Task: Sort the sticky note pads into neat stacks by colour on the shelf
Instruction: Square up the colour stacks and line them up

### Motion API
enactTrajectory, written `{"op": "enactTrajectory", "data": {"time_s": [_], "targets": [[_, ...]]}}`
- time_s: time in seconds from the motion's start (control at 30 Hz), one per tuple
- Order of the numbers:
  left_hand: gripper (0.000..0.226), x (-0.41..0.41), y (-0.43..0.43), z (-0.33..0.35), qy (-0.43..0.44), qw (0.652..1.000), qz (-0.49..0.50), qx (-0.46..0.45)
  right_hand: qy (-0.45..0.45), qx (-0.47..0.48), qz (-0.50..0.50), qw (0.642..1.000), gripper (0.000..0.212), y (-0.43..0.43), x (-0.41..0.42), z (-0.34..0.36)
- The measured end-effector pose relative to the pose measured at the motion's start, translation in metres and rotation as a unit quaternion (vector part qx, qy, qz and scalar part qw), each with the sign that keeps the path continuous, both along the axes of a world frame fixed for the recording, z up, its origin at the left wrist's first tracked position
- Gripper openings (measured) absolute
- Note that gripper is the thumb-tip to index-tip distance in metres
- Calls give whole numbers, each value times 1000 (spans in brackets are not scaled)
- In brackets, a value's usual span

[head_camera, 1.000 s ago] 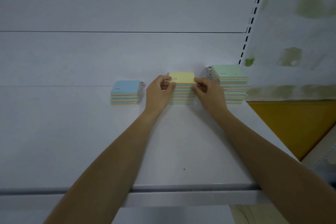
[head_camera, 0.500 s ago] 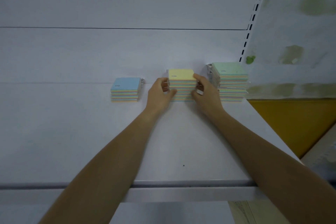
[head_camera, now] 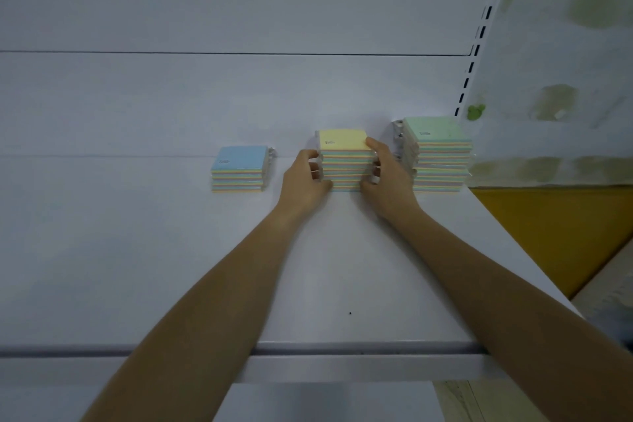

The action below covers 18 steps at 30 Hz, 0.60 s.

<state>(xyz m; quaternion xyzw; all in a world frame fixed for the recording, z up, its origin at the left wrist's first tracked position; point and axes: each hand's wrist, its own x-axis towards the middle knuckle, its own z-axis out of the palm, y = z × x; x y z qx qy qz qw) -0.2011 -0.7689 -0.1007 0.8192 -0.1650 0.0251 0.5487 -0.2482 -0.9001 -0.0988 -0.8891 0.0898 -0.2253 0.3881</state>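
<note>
A wide white shelf [head_camera: 137, 267] fills most of the head view, its back panel rising behind and a slotted white upright [head_camera: 479, 44] running up at the right rear corner. Beyond that upright is a pale wall [head_camera: 565, 62] blotched with greenish patches, and below it a yellow panel [head_camera: 561, 233] beside the shelf's right edge. Three stacks of sticky note pads stand in a row near the back of the shelf, apart from one another. The green-topped stack [head_camera: 438, 158] at the right is the tallest, set close to the upright, with some small clear or metallic thing at its left rear corner too blurred to identify. The yellow-topped stack [head_camera: 346, 158] in the middle is a little lower, and the blue-topped stack [head_camera: 239, 169] at the left is the lowest. Under each top sheet the sides show thin bands of mixed pastel colours, so the colour of the lower pads cannot be told. Both bare forearms reach in from the bottom edge, which cuts them off. The left hand [head_camera: 305, 178] presses its curled fingers against the left side of the yellow-topped stack, and the right hand [head_camera: 388, 175] clasps the right side, thumb at the top corner, so the stack is gripped between the two hands while resting on the shelf. Small print on each top sheet is unreadable. A tiny dark speck [head_camera: 350, 313] lies on the shelf between the forearms.
</note>
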Motion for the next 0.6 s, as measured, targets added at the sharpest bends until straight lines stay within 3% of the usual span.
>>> {"op": "enactTrajectory", "data": {"time_s": [0.23,0.4,0.5,0.6], "targets": [[69,-1,1,3,4,1000,7,17,-52,-63,-14,997,72,2,-3,1],[53,-21,2,23,-202,975,88,-2,-225,-74,-16,971,54,7,-29,32],[43,-33,-15,37,-270,960,76,-29,-243,-48,3,969,51,-14,-38,59],[42,-42,-51,50,-266,963,27,-35,-223,-28,-30,974,53,-53,-52,67]]}}
